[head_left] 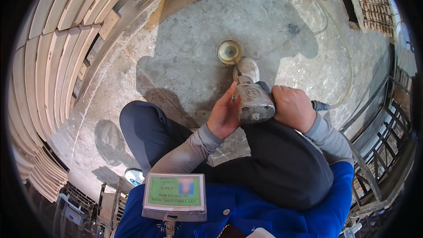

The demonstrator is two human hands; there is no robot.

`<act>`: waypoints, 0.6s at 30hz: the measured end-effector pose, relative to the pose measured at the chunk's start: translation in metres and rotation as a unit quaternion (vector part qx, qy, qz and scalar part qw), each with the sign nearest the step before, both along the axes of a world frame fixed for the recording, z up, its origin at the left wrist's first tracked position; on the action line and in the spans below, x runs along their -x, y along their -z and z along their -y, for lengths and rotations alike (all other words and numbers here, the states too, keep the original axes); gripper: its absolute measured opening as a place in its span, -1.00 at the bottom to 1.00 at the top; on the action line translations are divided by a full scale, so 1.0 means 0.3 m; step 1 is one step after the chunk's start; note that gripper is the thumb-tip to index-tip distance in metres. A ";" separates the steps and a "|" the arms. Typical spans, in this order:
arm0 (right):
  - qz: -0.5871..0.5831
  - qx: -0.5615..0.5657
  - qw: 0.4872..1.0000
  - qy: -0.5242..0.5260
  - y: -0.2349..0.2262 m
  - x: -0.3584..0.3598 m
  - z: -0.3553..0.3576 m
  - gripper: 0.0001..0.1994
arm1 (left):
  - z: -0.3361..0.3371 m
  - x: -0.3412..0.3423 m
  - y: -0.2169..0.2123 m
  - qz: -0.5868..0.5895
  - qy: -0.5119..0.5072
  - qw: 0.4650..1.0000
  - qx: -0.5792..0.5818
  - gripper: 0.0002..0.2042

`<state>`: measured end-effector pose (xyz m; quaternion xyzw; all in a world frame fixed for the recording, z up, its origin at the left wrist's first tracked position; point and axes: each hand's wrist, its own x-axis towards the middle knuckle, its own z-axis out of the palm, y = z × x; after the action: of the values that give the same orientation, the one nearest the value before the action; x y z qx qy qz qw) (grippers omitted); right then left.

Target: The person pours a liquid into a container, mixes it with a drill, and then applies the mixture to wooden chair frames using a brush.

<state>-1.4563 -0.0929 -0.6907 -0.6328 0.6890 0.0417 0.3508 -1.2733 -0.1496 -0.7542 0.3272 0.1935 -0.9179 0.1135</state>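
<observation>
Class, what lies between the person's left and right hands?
In the head view, the grey pneumatic tool lies between the left hand and the right hand.

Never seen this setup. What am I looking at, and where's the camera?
No robot here: it's a person working bare-handed. The single picture comes from a fisheye camera on their head, looking down, so straight edges bend near the rim.

The right hand grips a grey power tool from the right; the left hand rests against its other side, its fingers partly hidden. The tool's narrow front end points toward a round bowl on the concrete floor, beside a pale shoe. Whether they touch is unclear. Curved wooden pieces stand at left.
</observation>
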 end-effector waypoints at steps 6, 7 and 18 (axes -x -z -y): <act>0.019 -0.001 1.000 -0.023 -0.010 -0.007 0.023 -0.83 | -0.011 -0.016 -0.007 0.020 -0.006 1.000 -0.011 -0.58; 0.012 -0.002 1.000 -0.019 -0.009 -0.004 0.022 -0.82 | -0.016 -0.013 -0.010 0.015 -0.011 1.000 -0.014 -0.58; -0.006 0.028 0.999 -0.042 -0.007 0.011 0.022 -0.86 | -0.010 0.001 -0.014 0.031 -0.008 0.999 -0.025 -0.58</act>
<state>-1.4595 -0.0996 -0.6887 -0.6704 0.6650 0.0411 0.3266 -1.2737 -0.1467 -0.7500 0.3566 0.2158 -0.9012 0.1186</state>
